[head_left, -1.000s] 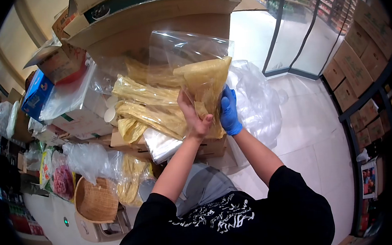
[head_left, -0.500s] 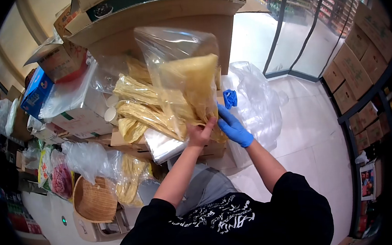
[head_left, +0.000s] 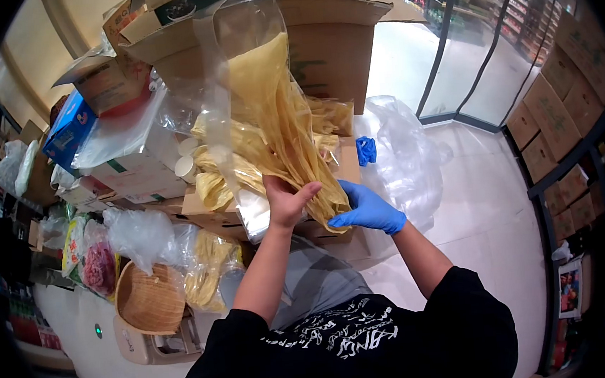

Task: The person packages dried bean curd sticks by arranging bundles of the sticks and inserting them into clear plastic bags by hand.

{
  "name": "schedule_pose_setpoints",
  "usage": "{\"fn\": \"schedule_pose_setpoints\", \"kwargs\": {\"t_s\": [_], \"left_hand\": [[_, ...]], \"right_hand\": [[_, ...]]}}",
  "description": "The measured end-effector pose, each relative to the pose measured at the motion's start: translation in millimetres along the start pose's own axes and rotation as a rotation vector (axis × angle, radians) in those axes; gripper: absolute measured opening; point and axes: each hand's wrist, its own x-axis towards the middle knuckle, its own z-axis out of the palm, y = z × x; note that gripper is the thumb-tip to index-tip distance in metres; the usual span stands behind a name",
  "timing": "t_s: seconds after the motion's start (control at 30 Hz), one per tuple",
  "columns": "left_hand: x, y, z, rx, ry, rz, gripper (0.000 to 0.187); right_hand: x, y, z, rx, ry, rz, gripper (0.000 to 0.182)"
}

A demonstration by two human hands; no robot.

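Observation:
A clear plastic bag of long, yellow, dried tofu skin [head_left: 279, 113] stands tilted between my hands, its loose clear end pointing up and away. My bare left hand [head_left: 288, 203] holds the lower left side, thumb in front and fingers partly hidden behind it. In a blue glove, my right hand [head_left: 372, 210] grips the bottom right end with the thumb underneath. More bagged tofu skin [head_left: 214, 190] lies behind on a cardboard box. A stack of flat clear bags [head_left: 253, 218] sits just left of my left hand.
A large open carton [head_left: 334, 51] rises behind the work spot. To the right are a crumpled blue glove [head_left: 365, 150] and a big clear plastic sack [head_left: 403, 160]. White paper cups [head_left: 185, 168] stand left; a woven basket [head_left: 148, 300] sits lower left.
The bag has swung more upright and shifted left, its filled part now seen lengthwise. My left hand has moved left along it, and my right hand has turned to cup its bottom end.

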Motion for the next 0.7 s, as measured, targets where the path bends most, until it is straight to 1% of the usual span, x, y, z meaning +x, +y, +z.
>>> {"fn": "schedule_pose_setpoints", "kwargs": {"t_s": [0.07,0.1,0.17,0.2,0.23,0.27,0.3,0.33,0.4,0.47,0.53,0.57,0.6,0.67,0.7], "left_hand": [[-3.0,9.9,4.1,-0.003,0.025,-0.023,0.078],[-2.7,14.9,7.3,-0.010,0.051,-0.047,0.075],[-2.7,14.2,6.2,0.026,0.043,-0.037,0.077],[-3.0,14.8,6.6,0.060,0.040,-0.030,0.079],[-3.4,16.5,8.0,0.060,0.040,-0.025,0.079],[-3.2,19.2,10.2,0.128,0.039,0.010,0.079],[-3.6,21.3,11.2,0.196,0.039,0.045,0.080],[-4.8,22.1,10.8,0.196,0.038,0.047,0.080],[-7.5,22.5,10.3,0.358,0.070,-0.049,0.080],[-8.8,22.8,10.6,0.313,0.099,-0.032,0.079],[-7.4,26.8,11.5,0.271,0.128,-0.016,0.078],[-6.7,31.3,11.7,0.252,0.145,-0.015,0.074],[-6.0,34.4,11.4,0.234,0.162,-0.015,0.070],[-4.6,34.5,8.4,0.226,0.157,0.014,0.070],[-4.3,34.5,7.2,0.217,0.151,0.039,0.070]], "right_hand": [[-0.3,7.6,0.8,0.081,0.041,0.014,0.069],[-1.0,5.8,3.1,0.081,0.042,0.010,0.069],[-3.1,-0.7,8.8,0.106,0.128,0.035,0.058],[-4.3,-2.9,12.0,0.104,0.127,0.033,0.058],[-5.0,-5.4,15.0,0.101,0.163,0.032,0.055],[-4.7,-7.3,16.6,0.097,0.198,0.030,0.052],[-4.7,-8.1,16.9,0.095,0.198,0.027,0.052],[-5.0,-8.3,16.7,0.050,0.215,0.035,0.050],[-4.6,-6.4,17.3,0.002,0.234,0.041,0.049],[-3.3,-0.1,19.3,-0.042,0.272,-0.089,0.047],[-5.8,-3.9,21.7,0.001,0.262,-0.096,0.046],[-6.7,-6.8,22.9,0.045,0.250,-0.101,0.045],[-8.1,-9.9,22.7,0.044,0.249,-0.103,0.045],[-10.5,-14.3,21.2,0.049,0.256,0.012,0.042],[-10.0,-13.0,21.5,0.049,0.254,0.012,0.042]]}}
